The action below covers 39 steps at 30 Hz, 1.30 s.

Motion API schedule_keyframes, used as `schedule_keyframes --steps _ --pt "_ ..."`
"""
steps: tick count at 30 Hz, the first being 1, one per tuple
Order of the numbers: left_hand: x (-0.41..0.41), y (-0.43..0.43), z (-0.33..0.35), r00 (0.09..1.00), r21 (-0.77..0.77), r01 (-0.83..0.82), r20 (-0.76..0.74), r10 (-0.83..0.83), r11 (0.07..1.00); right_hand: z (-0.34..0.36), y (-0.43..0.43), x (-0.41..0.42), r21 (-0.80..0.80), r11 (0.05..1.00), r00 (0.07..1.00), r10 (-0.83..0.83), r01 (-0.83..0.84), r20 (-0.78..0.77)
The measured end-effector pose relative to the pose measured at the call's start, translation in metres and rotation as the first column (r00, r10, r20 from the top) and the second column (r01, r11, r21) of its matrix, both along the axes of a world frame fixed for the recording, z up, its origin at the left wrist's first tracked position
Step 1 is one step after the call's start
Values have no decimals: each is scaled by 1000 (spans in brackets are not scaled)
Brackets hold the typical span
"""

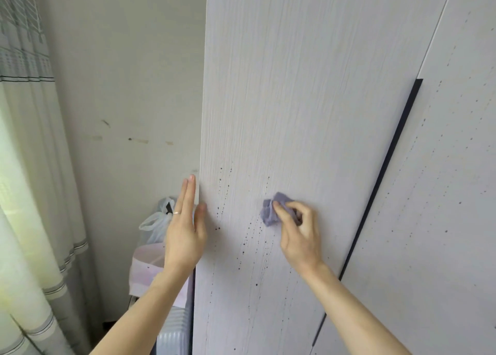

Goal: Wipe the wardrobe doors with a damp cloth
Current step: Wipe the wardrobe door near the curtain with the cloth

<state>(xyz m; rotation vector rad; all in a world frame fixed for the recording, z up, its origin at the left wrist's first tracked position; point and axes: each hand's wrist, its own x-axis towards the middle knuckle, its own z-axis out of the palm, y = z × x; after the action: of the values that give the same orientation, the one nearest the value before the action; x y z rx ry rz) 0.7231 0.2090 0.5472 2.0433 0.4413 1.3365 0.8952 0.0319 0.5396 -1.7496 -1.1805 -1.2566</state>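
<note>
Right grip: the right hand (pixel 300 233) is closed round the cloth (pixel 271 209), fingers curled and pinching it into a wad, probably so that a firm pad meets the surface.
Cloth, where: bunched, purple-grey, pressed against the left wardrobe door (pixel 281 86) at about mid-height in view, just above a scatter of dark specks (pixel 247 242).
Left grip: the left hand (pixel 185 228) holds nothing; its fingers lie straight along the door's left edge and the thumb rests on the front face.
Why so held: the left hand seems to brace the door by its edge so the panel does not swing under the wiping pressure.
Step in hand: rubbing at the spotted patch; specks remain below and left of the cloth, so this door looks unfinished.
Second door (pixel 456 166): to the right, also speckled, untouched by either hand.
Handle strip (pixel 389 161): a dark bar running along the seam between the doors.
Counts: two hands, one cloth, two doors in view, one ring (pixel 176 212) on the left hand; specks too many to count.
Beside the wardrobe: a clear plastic bag (pixel 157 220) against the wall (pixel 120 86), and a curtain (pixel 26 139) far left.
</note>
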Motion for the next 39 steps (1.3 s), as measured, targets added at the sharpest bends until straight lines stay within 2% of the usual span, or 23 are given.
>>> schedule_keyframes --steps 2,3,5,7,9,11,13,16,18,20,24,26,28,32,34,36,39 --pt "0 8 -2 994 193 -70 -65 83 979 -14 -6 -2 -104 995 1000 6 -4 22" --pt "1 14 -4 990 286 -86 -86 115 954 -1 -5 -3 -100 995 1000 6 -4 23" --pt "5 27 -9 983 396 -89 -111 143 914 44 1 -7 -6 1000 1000 -9 9 26" --pt "7 34 -13 985 430 -66 -118 129 900 97 10 -9 114 993 999 -31 28 26" --pt "9 38 -15 988 434 -49 -113 109 900 126 18 -7 186 981 998 -58 50 35" --pt "11 42 -15 991 411 -30 -110 82 911 116 24 -4 181 983 996 -49 36 70" --pt "11 44 -15 987 415 -45 -121 104 909 66 24 -4 68 998 988 -19 8 155" --pt "11 45 -12 977 461 -78 -139 159 884 -9 12 -10 -222 974 968 26 32 251" --pt "8 46 -11 975 489 -74 -147 166 869 -7 11 -11 -299 954 956 81 7 280" --pt "8 48 -10 974 487 -62 -162 159 871 32 18 -14 -237 971 957 81 -13 278" --pt "7 46 -12 970 468 -45 -192 151 882 137 40 -15 108 994 984 -2 -18 180" --pt "7 45 -11 968 469 -45 -197 155 882 145 48 -17 165 986 982 -3 -28 189" --pt "7 45 -11 966 462 -52 -200 161 885 112 53 -21 119 991 974 34 -62 224" --pt "4 46 -9 968 464 -42 -202 152 885 3 45 -27 -244 969 935 128 -46 331" --pt "3 46 -8 969 475 -32 -203 144 880 -10 40 -26 -355 935 914 157 -15 374" --pt "2 47 -6 970 484 -37 -192 148 874 18 43 -28 -345 938 902 168 -23 397" --pt "3 46 -6 971 478 -48 -184 153 877 94 55 -32 -93 995 939 72 -43 337"
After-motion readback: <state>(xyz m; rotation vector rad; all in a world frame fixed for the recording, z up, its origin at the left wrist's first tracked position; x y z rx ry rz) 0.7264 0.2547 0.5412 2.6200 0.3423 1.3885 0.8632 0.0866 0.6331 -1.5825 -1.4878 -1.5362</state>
